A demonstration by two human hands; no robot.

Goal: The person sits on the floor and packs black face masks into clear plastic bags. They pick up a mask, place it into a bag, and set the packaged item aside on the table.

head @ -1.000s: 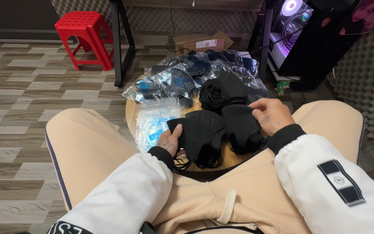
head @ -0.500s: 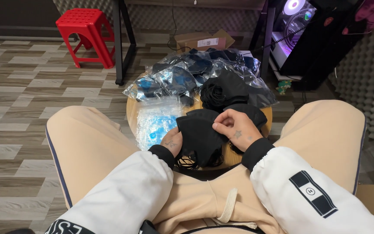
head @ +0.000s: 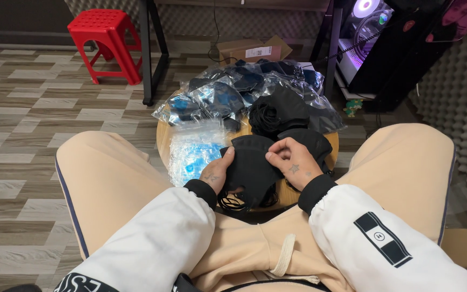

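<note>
While we sat, our left hand [head: 214, 176] and right hand [head: 292, 165] pinched a folded black fabric mask [head: 249, 165], possibly several stacked.

A black folded fabric face mask [head: 251, 166] sits pinched between my left hand [head: 215, 176] and my right hand [head: 292, 162], held flat above the small round wooden table [head: 163, 141], its ear loops dangling below.

Round table [head: 160, 141] mostly under bags
</note>
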